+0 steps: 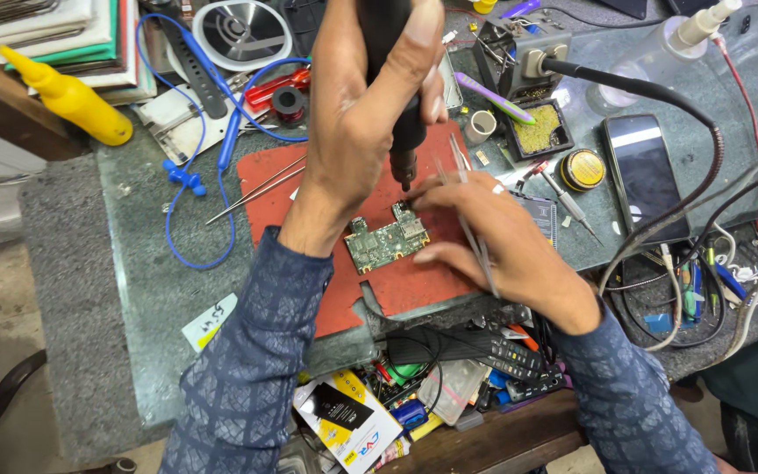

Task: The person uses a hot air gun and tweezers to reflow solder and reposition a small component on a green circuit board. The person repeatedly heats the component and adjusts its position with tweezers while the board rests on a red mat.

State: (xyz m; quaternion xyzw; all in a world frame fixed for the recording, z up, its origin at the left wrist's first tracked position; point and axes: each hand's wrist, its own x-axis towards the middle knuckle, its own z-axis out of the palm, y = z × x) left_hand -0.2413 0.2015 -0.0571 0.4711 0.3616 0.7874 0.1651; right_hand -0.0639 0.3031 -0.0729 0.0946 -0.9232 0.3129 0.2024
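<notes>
A small green circuit board lies on a red work mat on the bench. My left hand is wrapped around a black pen-shaped power tool, held upright with its metal tip just above the board's upper right corner. My right hand rests on the mat to the right of the board. Its fingertips touch the board's edge, and it holds thin metal tweezers between the fingers. The tweezers' points are hidden near the tool tip.
A second pair of tweezers lies on the mat's left. A yellow squeeze bottle and a blue cable are at the left. A dark phone, a round tin, a tip-cleaner tray and thick cables crowd the right.
</notes>
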